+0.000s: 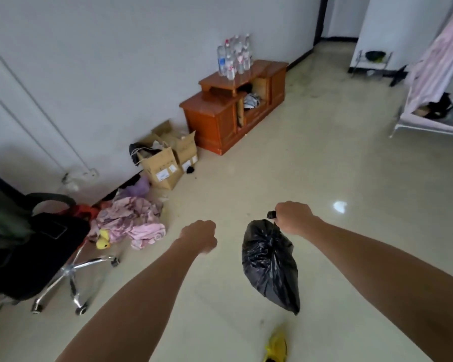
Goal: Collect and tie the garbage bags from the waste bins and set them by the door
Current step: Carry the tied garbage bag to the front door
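A yellow shoe (pixel 276 344) below my hands; right hand (pixel 293 218) grips the hanging black bag (pixel 270 262), left hand (pixel 200 236) fisted, empty.

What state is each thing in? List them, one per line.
Black plastic garbage bag: neck closed, hanging from the right hand.
Left hand: fisted, holding nothing visible.
Brown cardboard boxes: flaps open.
Orange-brown wooden cabinet: middle compartment open.
Clear plastic water bottles: upright, capped.

Open floor (pixel 311 165) ahead; office chair (pixel 37 252) and clothes pile (pixel 131 223) crowd the left.
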Action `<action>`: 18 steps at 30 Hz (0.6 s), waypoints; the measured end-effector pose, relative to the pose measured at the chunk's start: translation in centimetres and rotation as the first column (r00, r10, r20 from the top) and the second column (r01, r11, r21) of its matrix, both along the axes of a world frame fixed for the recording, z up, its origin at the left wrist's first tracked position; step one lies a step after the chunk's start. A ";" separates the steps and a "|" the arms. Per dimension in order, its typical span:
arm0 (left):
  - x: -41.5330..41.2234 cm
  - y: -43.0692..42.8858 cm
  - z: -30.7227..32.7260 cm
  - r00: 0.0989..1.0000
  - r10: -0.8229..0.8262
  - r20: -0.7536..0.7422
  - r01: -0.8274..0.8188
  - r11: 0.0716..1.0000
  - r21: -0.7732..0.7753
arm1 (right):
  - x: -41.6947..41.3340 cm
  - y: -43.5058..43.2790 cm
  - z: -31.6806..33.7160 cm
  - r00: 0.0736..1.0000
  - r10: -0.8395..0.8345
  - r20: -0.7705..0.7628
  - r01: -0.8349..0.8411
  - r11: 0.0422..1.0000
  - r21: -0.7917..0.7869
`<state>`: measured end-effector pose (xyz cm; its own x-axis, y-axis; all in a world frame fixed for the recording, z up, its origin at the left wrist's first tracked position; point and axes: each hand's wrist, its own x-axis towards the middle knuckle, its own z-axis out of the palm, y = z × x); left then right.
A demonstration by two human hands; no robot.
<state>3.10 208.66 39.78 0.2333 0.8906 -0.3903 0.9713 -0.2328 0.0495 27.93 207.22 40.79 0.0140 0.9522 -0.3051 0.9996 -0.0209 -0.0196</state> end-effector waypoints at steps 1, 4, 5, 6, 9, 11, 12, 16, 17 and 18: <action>0.6 2.2 0.1 1.000 -0.001 -0.001 0.001 1.000 -0.014 | 0.6 2.0 0.0 1.000 -0.004 -0.011 0.004 1.000 -0.026; 4.0 12.1 1.0 1.000 -0.004 0.013 0.004 1.000 0.001 | 4.0 11.1 0.6 0.993 -0.040 -0.111 0.038 0.999 -0.017; 5.0 14.6 1.5 1.000 -0.004 0.026 0.003 1.000 0.006 | 5.1 13.5 0.9 0.986 -0.072 -0.149 0.070 0.997 -0.018; 5.9 16.7 2.1 0.999 -0.015 0.039 0.015 1.000 0.009 | 6.2 15.6 1.1 0.977 -0.107 -0.183 0.104 0.994 -0.022; 8.6 23.8 2.7 0.999 -0.041 0.035 0.040 0.998 0.040 | 9.6 23.3 1.1 0.956 -0.174 -0.236 0.174 0.985 -0.017; 10.0 29.0 3.1 0.998 -0.060 0.027 0.057 0.996 0.075 | 11.7 28.0 1.1 0.950 -0.201 -0.240 0.210 0.978 0.012; 10.8 32.0 3.0 0.997 -0.069 0.032 0.066 0.994 0.087 | 12.8 30.7 1.0 0.946 -0.212 -0.246 0.226 0.974 0.031; 14.8 43.9 1.9 0.988 -0.153 0.018 0.150 0.980 0.130 | 16.9 41.0 0.1 0.940 -0.265 -0.216 0.293 0.950 0.110; 15.9 47.0 1.5 0.983 -0.184 0.022 0.179 0.972 0.150 | 18.0 43.8 -0.2 0.937 -0.279 -0.211 0.312 0.939 0.145; 16.8 49.5 1.5 0.977 -0.212 0.009 0.208 0.966 0.156 | 18.8 45.9 -0.2 0.938 -0.283 -0.198 0.318 0.932 0.173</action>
